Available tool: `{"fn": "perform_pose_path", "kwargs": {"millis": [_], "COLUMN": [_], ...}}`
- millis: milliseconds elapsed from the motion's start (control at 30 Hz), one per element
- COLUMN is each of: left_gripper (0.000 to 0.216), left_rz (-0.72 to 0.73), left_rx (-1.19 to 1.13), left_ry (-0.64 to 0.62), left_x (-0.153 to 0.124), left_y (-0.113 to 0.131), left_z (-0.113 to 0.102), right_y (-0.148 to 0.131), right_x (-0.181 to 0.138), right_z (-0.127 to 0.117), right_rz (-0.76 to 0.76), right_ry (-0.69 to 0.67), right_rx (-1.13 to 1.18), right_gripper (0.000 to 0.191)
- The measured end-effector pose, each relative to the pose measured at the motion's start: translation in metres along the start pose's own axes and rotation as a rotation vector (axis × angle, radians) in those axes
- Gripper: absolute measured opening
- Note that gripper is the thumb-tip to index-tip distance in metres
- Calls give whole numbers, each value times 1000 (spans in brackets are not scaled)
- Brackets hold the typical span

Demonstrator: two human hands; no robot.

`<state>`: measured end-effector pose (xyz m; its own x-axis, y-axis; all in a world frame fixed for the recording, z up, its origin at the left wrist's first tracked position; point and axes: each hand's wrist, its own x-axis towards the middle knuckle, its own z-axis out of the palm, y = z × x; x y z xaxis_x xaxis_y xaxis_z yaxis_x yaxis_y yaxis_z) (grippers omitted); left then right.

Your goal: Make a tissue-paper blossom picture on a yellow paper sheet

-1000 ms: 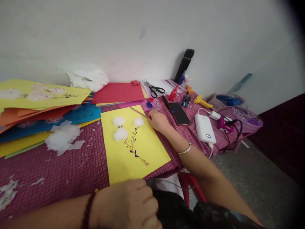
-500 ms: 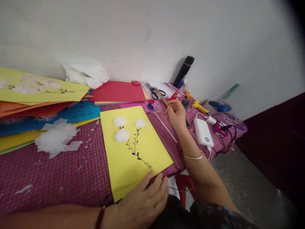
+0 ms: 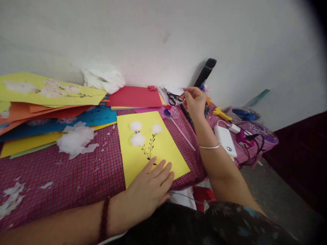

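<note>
A yellow sheet of paper (image 3: 168, 153) lies before me, with white fluffy puffs (image 3: 138, 139) and a painted brown stem with dark blue leaves on it. Resting flat over the sheet's lower part, my left hand (image 3: 145, 190) has its fingers spread and hides the bottom of the stem. Beyond the sheet's far right corner, my right hand (image 3: 195, 102) pinches a thin brown stick (image 3: 180, 96); whether it is a brush I cannot make out. Under that stick's tip are black-handled scissors (image 3: 171, 98), near a small clear palette (image 3: 167, 111) holding red and blue paint.
Stacked coloured papers (image 3: 56, 115) and white tissue pieces (image 3: 76, 137) lie to the left. A red sheet (image 3: 135, 97) is at the back against the wall. To the right are a yellow glue gun (image 3: 221, 113), a white power bank (image 3: 226, 140) and cables.
My left hand has slid up the yellow sheet, now covering the lower stem. My right hand has lifted away from me with the brown stick, uncovering a dark pen. The view has shifted slightly.
</note>
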<state>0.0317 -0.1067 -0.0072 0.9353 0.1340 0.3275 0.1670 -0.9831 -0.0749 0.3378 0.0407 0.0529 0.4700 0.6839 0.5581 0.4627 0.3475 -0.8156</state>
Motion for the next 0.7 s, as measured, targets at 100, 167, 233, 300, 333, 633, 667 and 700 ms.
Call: {"fn": "perform_pose_path", "kwargs": {"millis": [100, 167, 233, 300, 333, 633, 667, 700], "left_gripper": [21, 16, 21, 22, 21, 21, 21, 20], "left_rz": [-101, -103, -62, -30, -30, -99, -104, -110], "left_rx": [-18, -42, -74, -119, -146, -324, -330, -335], "left_ry": [-26, -37, -7, 58, 88, -19, -26, -38], "left_x": [-16, -28, -38, -42, -43, -45, -46, -46], "left_y": [-5, -10, -16, -21, -24, -36, -36, -36], "left_z": [-17, -19, -15, -6, -2, 8, 7, 7], "right_y": [10, 19, 27, 34, 36, 52, 55, 59], "right_x": [4, 6, 7, 6, 6, 4, 3, 2], "right_z": [7, 10, 10, 11, 11, 16, 16, 15], "right_rz": [-33, -35, -11, 28, 50, 140, 129, 111], "right_ry": [38, 50, 53, 44, 34, -35, -44, -53], "right_rx": [-94, -143, -161, -157, -148, -164, -200, -239], "right_gripper": [10, 12, 14, 15, 15, 19, 19, 20]}}
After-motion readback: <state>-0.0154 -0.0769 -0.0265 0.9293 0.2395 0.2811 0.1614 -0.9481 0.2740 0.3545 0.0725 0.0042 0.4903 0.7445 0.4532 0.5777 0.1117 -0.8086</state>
